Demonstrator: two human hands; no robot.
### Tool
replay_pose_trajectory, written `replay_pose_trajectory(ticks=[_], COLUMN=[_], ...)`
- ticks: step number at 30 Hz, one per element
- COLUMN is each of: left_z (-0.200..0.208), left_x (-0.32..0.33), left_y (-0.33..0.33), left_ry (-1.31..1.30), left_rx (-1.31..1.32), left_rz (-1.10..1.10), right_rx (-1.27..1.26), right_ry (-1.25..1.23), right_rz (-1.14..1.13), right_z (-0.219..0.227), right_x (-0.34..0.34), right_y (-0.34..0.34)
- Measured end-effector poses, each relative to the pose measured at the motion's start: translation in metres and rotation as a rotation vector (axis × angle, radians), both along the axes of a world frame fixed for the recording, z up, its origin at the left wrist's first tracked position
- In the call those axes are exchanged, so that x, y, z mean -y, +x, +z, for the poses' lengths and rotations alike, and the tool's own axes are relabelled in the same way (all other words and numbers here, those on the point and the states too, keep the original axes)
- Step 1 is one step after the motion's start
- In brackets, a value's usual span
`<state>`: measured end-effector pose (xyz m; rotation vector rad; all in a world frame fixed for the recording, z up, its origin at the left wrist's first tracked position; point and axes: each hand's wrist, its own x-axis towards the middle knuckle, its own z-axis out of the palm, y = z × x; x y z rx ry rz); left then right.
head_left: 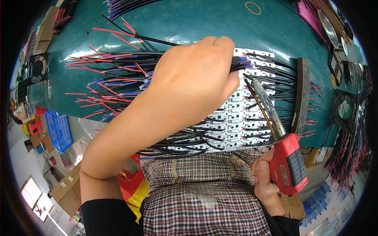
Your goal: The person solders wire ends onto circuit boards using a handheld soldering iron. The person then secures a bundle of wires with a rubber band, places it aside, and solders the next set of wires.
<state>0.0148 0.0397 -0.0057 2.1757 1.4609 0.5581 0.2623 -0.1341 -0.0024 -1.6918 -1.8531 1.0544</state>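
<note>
My left hand [193,72] is closed around a bundle of black cables [237,63], whose stripped ends with red and blue wires poke out past the fingers. Below them lies a white circuit board panel [235,102], with rows of small parts and black cables attached along both sides. In my right hand [263,177] is a red and black soldering gun [289,163]. Its metal barrel slants up and left over the panel, and the tip sits close to the cable ends by my left fingers. A thin brass-coloured tube runs alongside the barrel. My left hand hides part of the panel.
A dark bar [301,94] lies across the cables right of the panel. More loose cables [114,63] spread to the left on the green table [220,23]. Small fans stand at the left [38,69] and right [344,110]. A rubber band [252,8] rests at the back.
</note>
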Motion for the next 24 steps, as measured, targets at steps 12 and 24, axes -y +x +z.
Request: replay_pose_trajectory(ticks=[12,24], left_z=[0.015,-0.007], left_x=[0.003,0.019], left_y=[-0.001,-0.002], left_ry=[0.273,0.034], left_rx=[0.092,-0.053], left_rz=[0.058,-0.013], right_rx=[-0.147,-0.117], right_ry=[-0.016,-0.206], right_rz=[-0.103,-0.200], right_z=[0.000,0.002], right_x=[0.007,0.020], right_y=[0.007,-0.001])
